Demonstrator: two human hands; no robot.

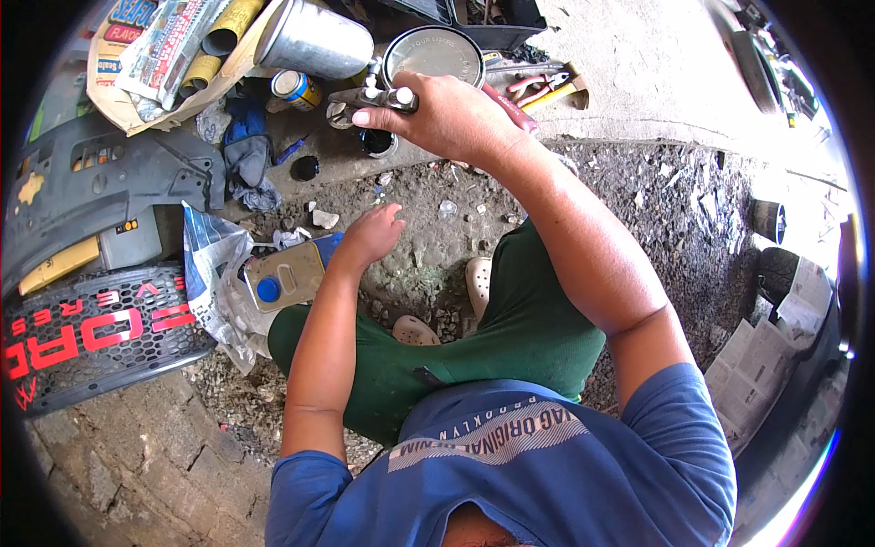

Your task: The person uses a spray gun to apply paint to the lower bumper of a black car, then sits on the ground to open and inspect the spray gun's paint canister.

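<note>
My right hand (442,118) is stretched forward and gripped around a dark metal spray gun (348,97) with silver knobs. Just under the gun stands a small cup (379,144) with black stuff in it. A round can with a pale lid (433,56) sits right behind that hand. My left hand (372,235) hovers over the dirt with nothing in it, its fingers loosely bent. Beside its wrist is a rectangular tin (296,272) with a blue cap. A small blue and yellow can (295,88) and a big silver metal can (321,38) stand farther off.
Pliers (540,84) and a yellow-handled hammer (563,91) lie on the concrete ledge. At left are a cardboard box (123,111) of tubes and packets, a blue-grey glove (249,157), a blue screwdriver (292,150) and a black grille (109,333). Newspapers (761,369) hang at right.
</note>
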